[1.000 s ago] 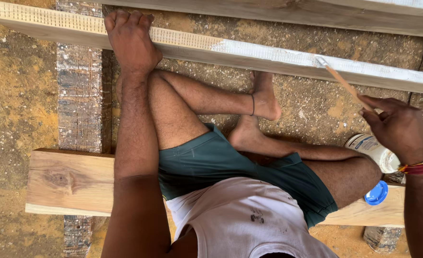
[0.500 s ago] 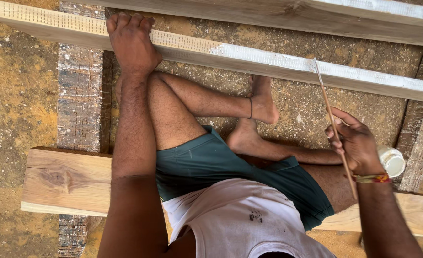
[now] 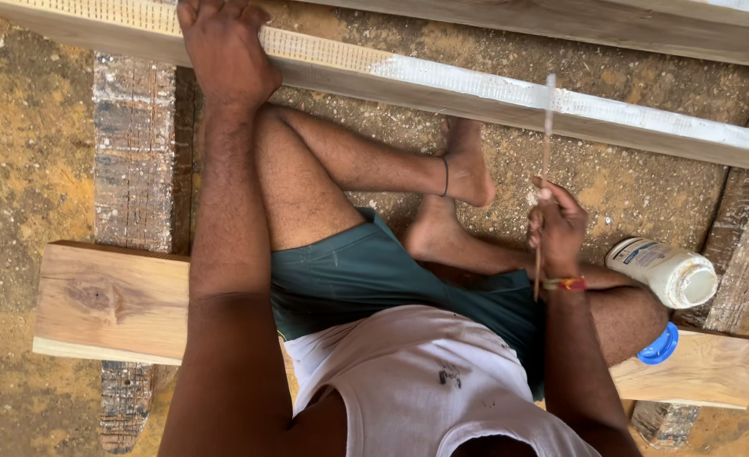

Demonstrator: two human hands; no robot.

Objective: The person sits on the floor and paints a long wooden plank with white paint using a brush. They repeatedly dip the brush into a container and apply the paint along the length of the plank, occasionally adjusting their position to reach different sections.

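Seated person, both hands at a long beam — head view.
Left hand [image 3: 226,52] lies flat, fingers spread, on the beam [image 3: 442,80] near its left end. Right hand [image 3: 556,227] has a closed grip on a thin stick [image 3: 546,140], upright, its tip touching the beam's white-coated stretch. White bottle [image 3: 663,271] lies on the floor just beside the right knee; blue cap [image 3: 660,347] rests at the plank's [image 3: 112,300] right end.

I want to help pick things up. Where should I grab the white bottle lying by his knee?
Probably around the middle of the bottle, coming down from above. It lies on its side across a plank, open mouth pointing lower right with the blue cap off, so its round body faces up. Keep the mouth raised, since whatever is inside might spill.
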